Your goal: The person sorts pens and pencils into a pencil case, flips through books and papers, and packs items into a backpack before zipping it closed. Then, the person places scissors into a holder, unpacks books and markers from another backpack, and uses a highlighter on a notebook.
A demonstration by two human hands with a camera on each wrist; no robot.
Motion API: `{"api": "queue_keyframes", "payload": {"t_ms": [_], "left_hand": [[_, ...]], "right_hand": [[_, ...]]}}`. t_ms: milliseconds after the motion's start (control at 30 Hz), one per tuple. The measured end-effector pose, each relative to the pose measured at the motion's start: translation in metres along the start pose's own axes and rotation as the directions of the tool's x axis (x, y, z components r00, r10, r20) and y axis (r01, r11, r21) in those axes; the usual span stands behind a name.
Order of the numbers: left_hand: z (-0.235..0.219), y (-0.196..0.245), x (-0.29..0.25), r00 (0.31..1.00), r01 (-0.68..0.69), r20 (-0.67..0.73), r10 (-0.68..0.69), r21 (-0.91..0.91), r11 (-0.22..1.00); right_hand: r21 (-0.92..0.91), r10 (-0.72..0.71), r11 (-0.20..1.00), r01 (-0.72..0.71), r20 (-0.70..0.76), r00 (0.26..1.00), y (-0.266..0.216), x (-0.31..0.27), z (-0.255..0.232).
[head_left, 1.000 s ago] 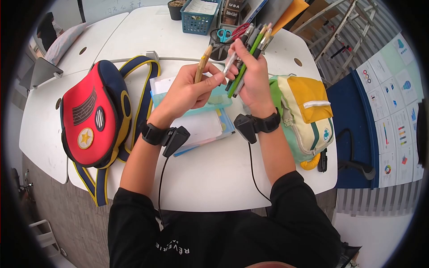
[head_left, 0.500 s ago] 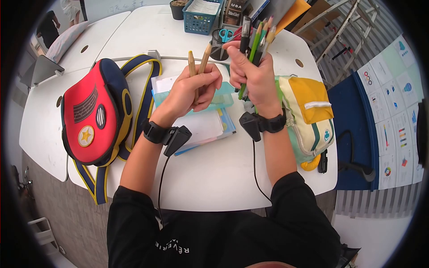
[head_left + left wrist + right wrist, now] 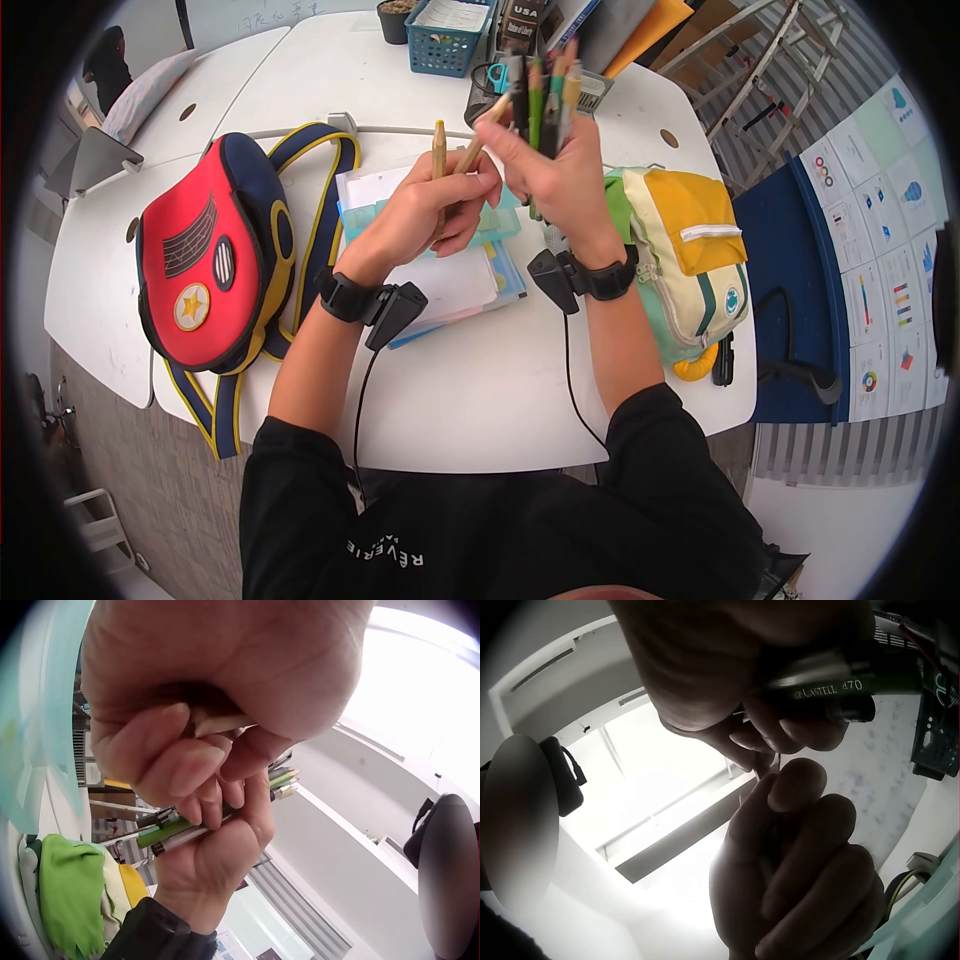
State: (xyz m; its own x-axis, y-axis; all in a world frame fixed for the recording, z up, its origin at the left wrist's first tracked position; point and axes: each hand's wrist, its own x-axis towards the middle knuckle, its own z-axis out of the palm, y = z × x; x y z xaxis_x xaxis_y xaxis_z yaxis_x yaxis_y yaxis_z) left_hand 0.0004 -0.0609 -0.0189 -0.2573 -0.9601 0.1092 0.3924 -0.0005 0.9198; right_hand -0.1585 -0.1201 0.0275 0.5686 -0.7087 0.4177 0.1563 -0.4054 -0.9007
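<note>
Two light wooden pencils [image 3: 438, 152] stand up from my left hand [image 3: 425, 210], whose curled fingers grip them over the table. My right hand [image 3: 565, 185] holds a bundle of pens and pencils [image 3: 537, 105], green and dark ones among them, blurred at the upper ends. Its thumb reaches the tilted pencil of the left hand's pair, and the two hands meet there. In the left wrist view, the bundle's lower ends [image 3: 174, 834] stick out below the right hand's fingers. A green barrel [image 3: 832, 688] with lettering shows in the right wrist view.
Beneath the hands lie a translucent teal case [image 3: 505, 222] and white papers [image 3: 440, 280]. A red backpack [image 3: 205, 270] sits left, a cream and yellow one [image 3: 685, 260] right. Behind stand a blue basket [image 3: 440, 50] and a dark mesh holder [image 3: 482, 100] with teal scissors.
The left hand's fingers left a pen in the right hand's bundle, and two pencils fanned apart in its grip. The right hand rose away, then came back left with its thumb against one pencil.
</note>
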Motion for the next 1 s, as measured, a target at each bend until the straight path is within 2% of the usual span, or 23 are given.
{"api": "queue_keyframes", "payload": {"t_ms": [100,200,267,433,533,567,633,700,767,833,900,1000], "left_hand": [[-0.001,0.000,0.000,1.000,0.013,0.012,-0.013,0.026,1.000],[0.003,0.003,-0.001,1.000,0.021,0.007,-0.022,0.109,0.994],[0.003,0.004,-0.001,1.000,0.003,0.022,-0.007,0.160,0.987],[-0.002,0.002,-0.001,0.999,-0.027,0.033,0.021,0.196,0.980],[-0.004,0.001,0.000,0.999,-0.052,-0.002,0.053,0.204,0.978],[-0.005,0.000,0.000,0.997,-0.063,-0.018,0.068,0.206,0.976],[-0.005,0.000,0.000,0.997,-0.070,-0.030,0.078,0.198,0.978],[-0.007,-0.001,0.001,0.996,-0.077,-0.039,0.086,0.191,0.978],[-0.010,-0.001,0.002,0.999,-0.036,-0.037,0.039,0.064,0.997],[-0.008,0.004,0.001,0.999,-0.025,-0.048,0.026,0.025,0.999],[-0.009,0.003,0.002,0.998,-0.016,-0.062,0.015,-0.012,1.000],[-0.015,-0.001,0.003,0.994,-0.074,-0.085,0.066,-0.087,0.993]], "right_hand": [[0.244,0.066,0.969,-0.028,-0.149,0.987,0.010,0.003,-0.006],[0.341,0.077,0.940,0.004,-0.222,0.972,0.013,0.004,-0.009],[0.354,0.083,0.935,-0.011,-0.189,0.978,0.016,0.005,-0.014],[0.372,0.096,0.928,0.004,-0.249,0.964,0.014,0.007,-0.008],[0.440,0.084,0.898,-0.004,-0.163,0.983,0.018,0.009,-0.010],[0.440,0.084,0.898,-0.004,-0.162,0.983,0.016,0.008,-0.009],[0.483,0.172,0.874,-0.049,-0.213,0.962,0.011,0.006,-0.007],[0.496,0.138,0.867,-0.031,-0.180,0.974,0.020,0.007,-0.013],[0.511,0.103,0.860,-0.012,-0.150,0.983,0.020,0.007,-0.016],[0.537,0.202,0.833,-0.133,-0.073,0.977,0.016,0.006,-0.017],[0.509,0.221,0.845,-0.163,-0.055,0.974,0.016,0.004,-0.014],[0.435,0.241,0.878,-0.200,-0.040,0.970,0.017,0.004,-0.006]]}}
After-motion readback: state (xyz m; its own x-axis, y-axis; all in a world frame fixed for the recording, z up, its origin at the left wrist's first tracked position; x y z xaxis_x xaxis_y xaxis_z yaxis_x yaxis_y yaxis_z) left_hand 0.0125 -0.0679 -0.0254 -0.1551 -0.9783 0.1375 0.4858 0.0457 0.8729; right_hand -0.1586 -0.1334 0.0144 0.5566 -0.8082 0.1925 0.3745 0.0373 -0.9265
